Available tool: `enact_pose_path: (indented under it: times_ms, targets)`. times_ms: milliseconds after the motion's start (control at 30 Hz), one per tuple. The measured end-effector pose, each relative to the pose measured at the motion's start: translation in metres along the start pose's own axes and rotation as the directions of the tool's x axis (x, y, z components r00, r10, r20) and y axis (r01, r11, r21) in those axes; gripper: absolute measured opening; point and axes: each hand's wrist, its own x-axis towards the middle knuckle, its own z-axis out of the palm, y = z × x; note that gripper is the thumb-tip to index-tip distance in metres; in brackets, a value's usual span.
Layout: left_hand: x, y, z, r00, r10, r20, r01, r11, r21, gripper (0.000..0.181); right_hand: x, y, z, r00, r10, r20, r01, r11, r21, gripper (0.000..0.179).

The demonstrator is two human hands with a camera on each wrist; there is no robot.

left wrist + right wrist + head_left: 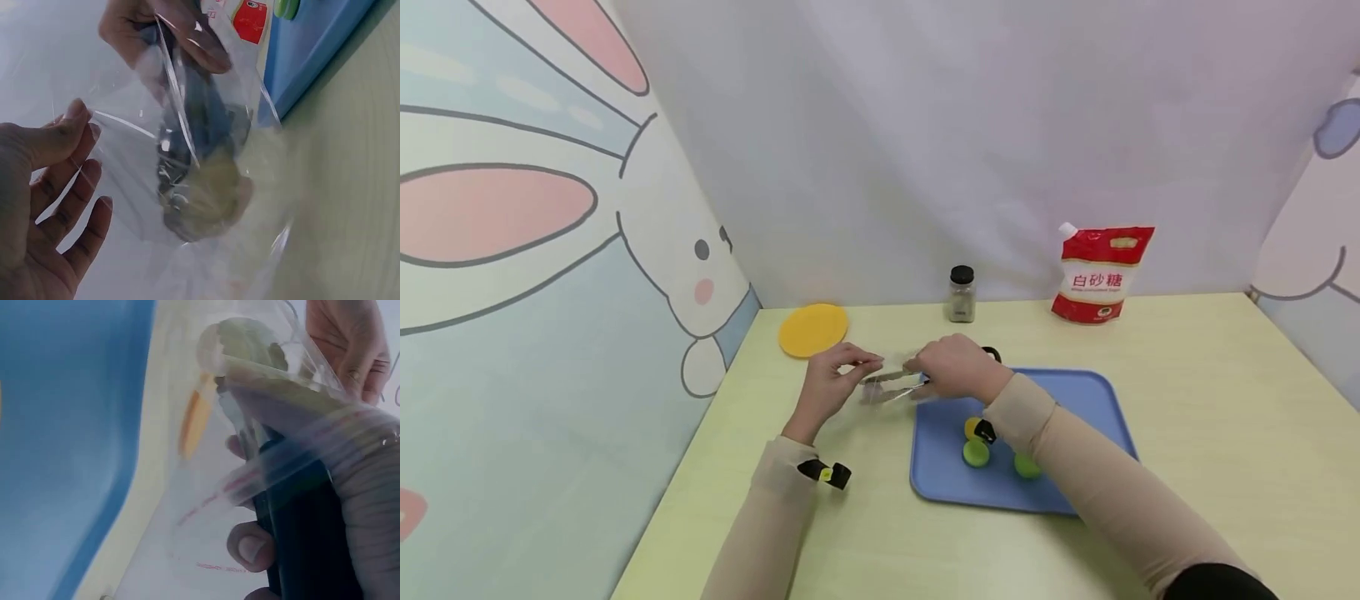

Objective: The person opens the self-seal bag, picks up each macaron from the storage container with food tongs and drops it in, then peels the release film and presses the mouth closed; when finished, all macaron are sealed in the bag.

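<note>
My left hand [829, 385] pinches the edge of a clear plastic bag [128, 181] between thumb and index finger, its other fingers spread. My right hand [957, 367] grips black-handled metal tongs [306, 525], whose front end reaches inside the bag. At the tongs' tips is a round, pale yellowish piece [215, 182], seen blurred through the plastic; whether the tips still pinch it I cannot tell. The bag hangs left of the blue tray [1108, 400], with red lines near its mouth in the right wrist view.
On the tray lie a green round piece [976, 452], another green piece [1027, 466] and a yellow piece [972, 427], partly hidden by my right arm. Behind stand a yellow plate [812, 330] lying flat, a black-capped jar [962, 296] and a red-and-white sugar pouch [1101, 275].
</note>
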Motion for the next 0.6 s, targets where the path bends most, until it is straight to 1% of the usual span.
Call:
enact_pose_path:
  times_ms: [67,133,233,300,367,467,600]
  targets:
    - [-0.001,-0.003,0.002,1.0,-0.021,-0.009,0.021,1.0,-0.021,0.01,0.002,-0.001,-0.001,0.999,-0.004,-0.032,0.004,1.0,0.003,0.038]
    - [-0.002,-0.002,0.003,0.999,-0.026,-0.03,0.024,0.999,-0.047,0.01,0.006,-0.003,-0.001,0.998,-0.017,-0.064,0.017,1.0,0.001,0.039]
    - [-0.003,0.007,0.002,0.998,0.013,-0.068,-0.02,0.996,-0.092,0.009,0.012,-0.005,0.003,0.995,-0.04,-0.095,0.039,0.999,-0.01,0.041]
    - [-0.003,0.013,0.002,0.996,0.042,-0.084,-0.051,0.993,-0.107,0.008,0.015,-0.006,0.006,0.994,-0.047,-0.103,0.047,0.999,-0.007,0.043]
    - [-0.003,0.017,0.002,0.993,0.066,-0.093,-0.077,0.991,-0.113,0.008,0.019,-0.007,0.008,0.994,-0.042,-0.097,0.041,0.999,-0.008,0.044]
    - [-0.004,0.013,0.005,0.992,0.077,-0.098,-0.087,0.991,-0.101,0.008,0.021,-0.007,0.01,0.997,-0.006,-0.074,0.005,1.0,-0.019,0.049]
    - [-0.008,0.0,0.01,0.99,0.064,-0.124,-0.073,0.995,-0.07,0.009,0.017,-0.005,0.006,0.998,0.052,-0.033,-0.055,0.994,-0.097,0.061]
